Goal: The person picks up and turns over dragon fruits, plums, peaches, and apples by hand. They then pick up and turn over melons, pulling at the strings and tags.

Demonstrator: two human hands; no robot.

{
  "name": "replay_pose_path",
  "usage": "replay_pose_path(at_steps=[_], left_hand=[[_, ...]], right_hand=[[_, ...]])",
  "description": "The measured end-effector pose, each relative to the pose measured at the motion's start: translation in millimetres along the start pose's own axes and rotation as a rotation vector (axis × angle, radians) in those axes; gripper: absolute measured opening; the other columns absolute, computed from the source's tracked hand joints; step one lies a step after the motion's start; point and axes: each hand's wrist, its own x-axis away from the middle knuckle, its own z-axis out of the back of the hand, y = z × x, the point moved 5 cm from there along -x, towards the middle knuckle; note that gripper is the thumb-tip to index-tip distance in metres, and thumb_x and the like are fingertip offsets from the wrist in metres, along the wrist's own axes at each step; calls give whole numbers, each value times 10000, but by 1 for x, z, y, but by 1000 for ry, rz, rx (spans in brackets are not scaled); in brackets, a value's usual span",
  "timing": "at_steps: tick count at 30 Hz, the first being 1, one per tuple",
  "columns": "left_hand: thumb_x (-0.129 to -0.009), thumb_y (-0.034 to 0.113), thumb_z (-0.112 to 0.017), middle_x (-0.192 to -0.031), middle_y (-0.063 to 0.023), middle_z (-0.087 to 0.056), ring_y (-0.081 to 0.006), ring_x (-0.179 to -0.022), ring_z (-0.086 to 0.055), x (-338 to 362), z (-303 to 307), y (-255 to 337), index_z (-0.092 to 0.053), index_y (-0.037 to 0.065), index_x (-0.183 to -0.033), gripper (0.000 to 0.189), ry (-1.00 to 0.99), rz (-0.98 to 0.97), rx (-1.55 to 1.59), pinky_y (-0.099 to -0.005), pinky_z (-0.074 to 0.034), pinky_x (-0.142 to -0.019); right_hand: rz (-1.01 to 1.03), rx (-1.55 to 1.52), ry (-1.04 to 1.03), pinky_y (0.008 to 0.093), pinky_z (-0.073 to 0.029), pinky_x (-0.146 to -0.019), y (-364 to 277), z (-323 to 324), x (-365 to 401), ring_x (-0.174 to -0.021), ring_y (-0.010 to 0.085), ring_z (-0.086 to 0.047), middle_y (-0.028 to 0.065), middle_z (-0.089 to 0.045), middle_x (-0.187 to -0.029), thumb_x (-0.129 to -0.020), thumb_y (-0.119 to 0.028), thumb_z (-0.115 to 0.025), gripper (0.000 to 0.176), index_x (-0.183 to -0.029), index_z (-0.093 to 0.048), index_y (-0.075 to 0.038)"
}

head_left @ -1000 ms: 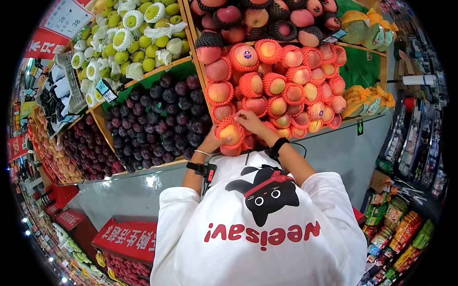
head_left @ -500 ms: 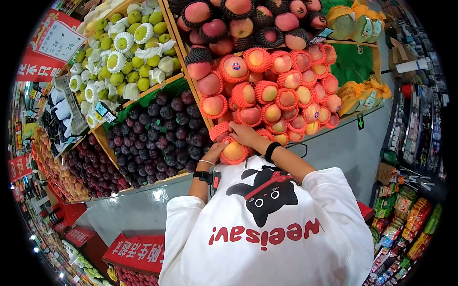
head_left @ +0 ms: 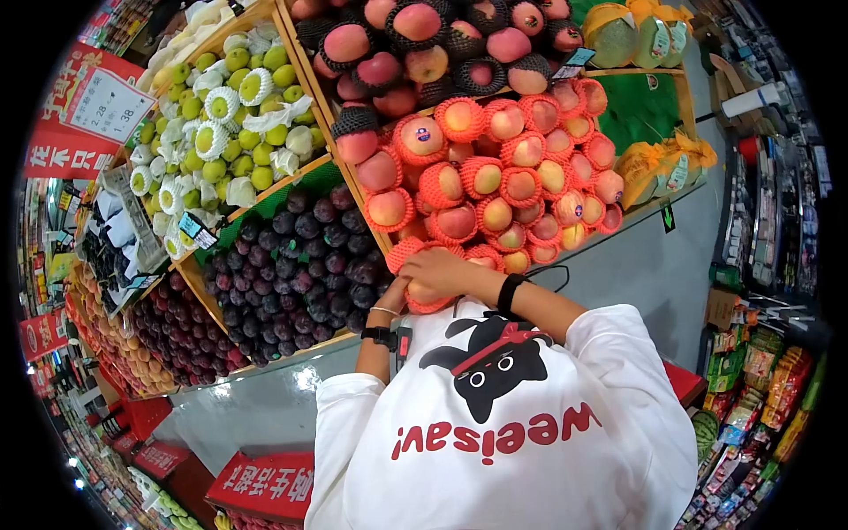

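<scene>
A peach in red foam netting (head_left: 426,299) is at the near edge of the peach display, just in front of my shirt. My left hand (head_left: 391,297) is wrapped round its left side. Across its top lies my right hand (head_left: 438,270), fingers curled down toward my left hand and hiding much of the fruit. Behind my right hand, another netted peach (head_left: 408,251) sits at the display's corner. More netted peaches (head_left: 486,176) are piled beyond both hands.
Dark plums (head_left: 300,265) fill a bin to the left, with green pears (head_left: 234,124) behind it. Dark-netted fruit (head_left: 417,23) is piled at the back. A wooden divider (head_left: 353,185) separates plums from peaches. Bagged melons (head_left: 667,173) sit to the right.
My right hand has moved from the peach behind onto the top of the near peach. My left hand stays at its side. The view has shifted slightly.
</scene>
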Motion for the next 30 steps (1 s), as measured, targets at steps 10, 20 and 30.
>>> replay_pose_path(at_steps=[10,20,30], left_hand=[[-942,356,-482,-1388,-83,-448,-224,-1257,-464,-11,11,-14,-383,95,-1388,526,-129,-5,137,-378,-399,-1039],[-909,393,-557,-1313,-30,-508,-198,-1201,-486,-29,40,-26,-464,137,-1316,490,-231,-117,115,-369,-386,-1023],[-956,425,-445,-1353,-21,-487,-185,-1215,-480,18,16,20,-440,149,-1359,489,-203,-148,113,-383,-405,-995]], right_hand=[[-46,-26,-249,500,-305,-1045,-11,-6,16,-1172,344,-471,120,-413,-1393,-581,-449,-786,1024,-1425,-308,-121],[47,280,-201,540,-373,-949,-17,-23,19,-1178,345,-464,146,-430,-1335,-532,-319,-843,1083,-1428,-287,-74],[88,200,-208,483,-422,-903,-16,11,6,-1132,329,-478,131,-421,-1335,-602,-243,-787,917,-1404,-351,-161]])
